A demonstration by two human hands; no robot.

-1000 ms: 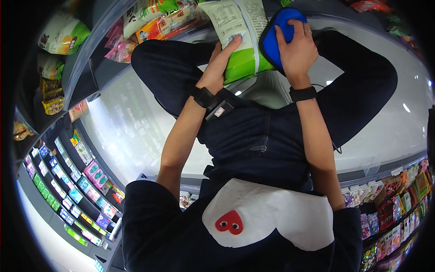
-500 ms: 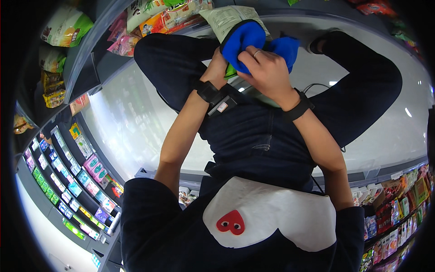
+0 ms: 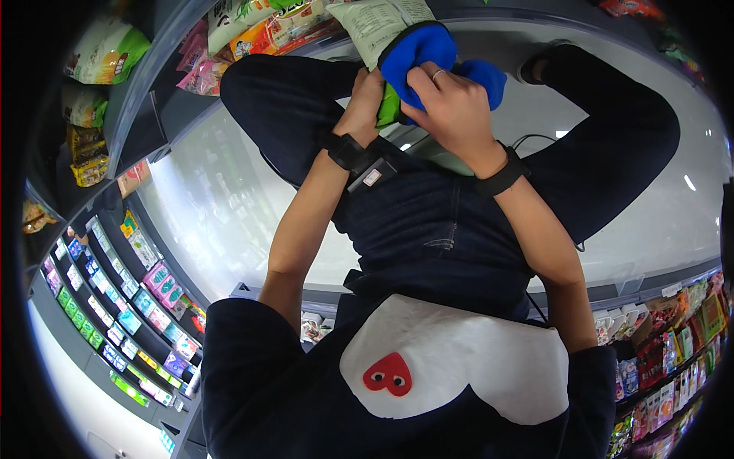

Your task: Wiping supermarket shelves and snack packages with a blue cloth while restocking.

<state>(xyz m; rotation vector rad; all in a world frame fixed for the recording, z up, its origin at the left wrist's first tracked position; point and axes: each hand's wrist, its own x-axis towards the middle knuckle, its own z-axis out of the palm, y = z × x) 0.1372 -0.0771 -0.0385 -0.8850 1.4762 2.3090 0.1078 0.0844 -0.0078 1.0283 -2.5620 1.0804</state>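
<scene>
The left hand (image 3: 362, 105) is holding a white-and-green plastic food bag (image 3: 372, 30) at its left edge, with the fingers closing in behind the bag and partly hiding from view. The bag is sitting in front of the person, between the bent legs, and is tilting with its printed white part uppermost and its green part showing below. The right hand (image 3: 459, 115) is gripping a blue cloth with black edging (image 3: 420, 50), the fingers bunching the fabric into a narrow hold, so that one lobe is standing out to the left and another to the right. The cloth is covering much of the bag's front; whether its whole underside is touching the film, the inspector is unable to tell.

Close by, orange-and-white packets (image 3: 267, 34) and pink packets (image 3: 202, 76) are lying on the shelf at the upper left, well within range of a stray elbow.

On handling, in the inspector's judgement: a flatter, wider spread of cloth would be giving more even contact than the bunched hold. The left hand is bracing the edge sensibly, but the soft bag is probably needing firm support from behind, and light pressure would be sparing the film from creasing
</scene>
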